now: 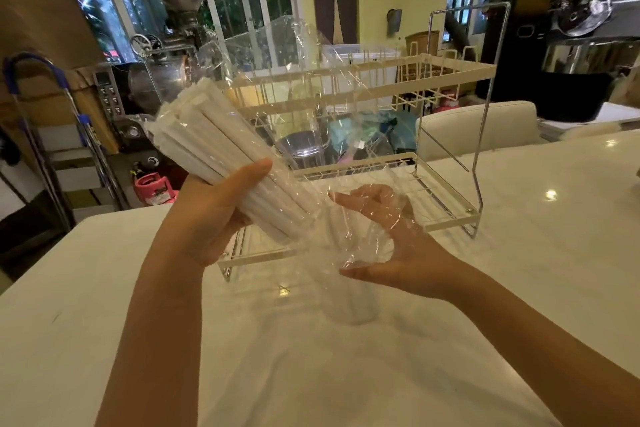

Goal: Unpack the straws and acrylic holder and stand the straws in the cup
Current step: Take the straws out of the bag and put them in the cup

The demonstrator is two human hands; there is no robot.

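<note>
At the centre of the frame, low over the white table (519, 253), the right hand (391, 246) curls half-closed around the crinkled clear wrapper (311, 107), pinching its lower end. Just left of it the left hand (214, 215) grips the bundle of white straws (207, 146) round the middle, tilted up toward the upper left. Below the hands a clear cup (349, 308) seems to stand, too faint to be sure. Behind them sits the clear holder (256, 258), then a white wire rack (363, 80) farther back. The unwrapping step looks nearly done; next the wrapper must slide fully off, then the straws go upright into the cup.
</note>
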